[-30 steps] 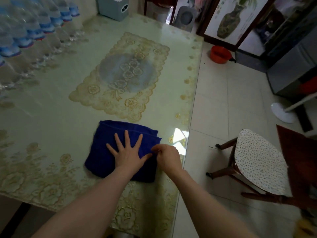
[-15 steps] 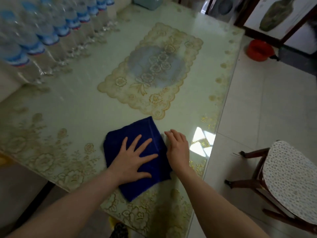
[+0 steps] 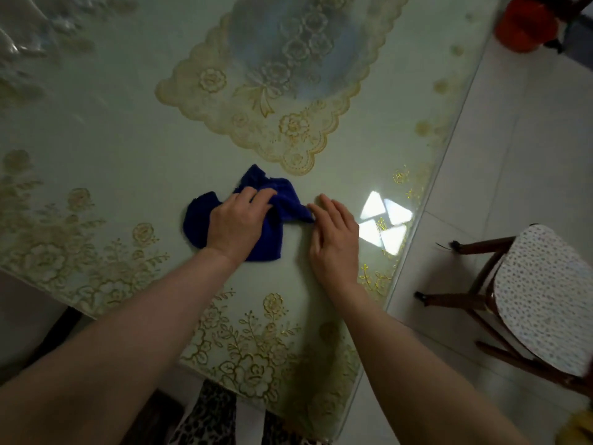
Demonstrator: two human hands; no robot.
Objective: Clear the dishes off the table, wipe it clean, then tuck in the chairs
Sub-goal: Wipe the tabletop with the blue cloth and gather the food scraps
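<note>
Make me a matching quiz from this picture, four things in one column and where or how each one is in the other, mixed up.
1. blue cloth
2. right hand
3. chair
4. red tub

A. on the floor past the table's far corner
B. flat on the table
C. bunched under the left hand
D. pulled out from the table

Pairs: 1-C, 2-B, 3-D, 4-A

Off to my right an orange-red bucket (image 3: 526, 24) sits on the pale tiled floor (image 3: 513, 130), and bright window light (image 3: 385, 224) glints nearby.
</note>
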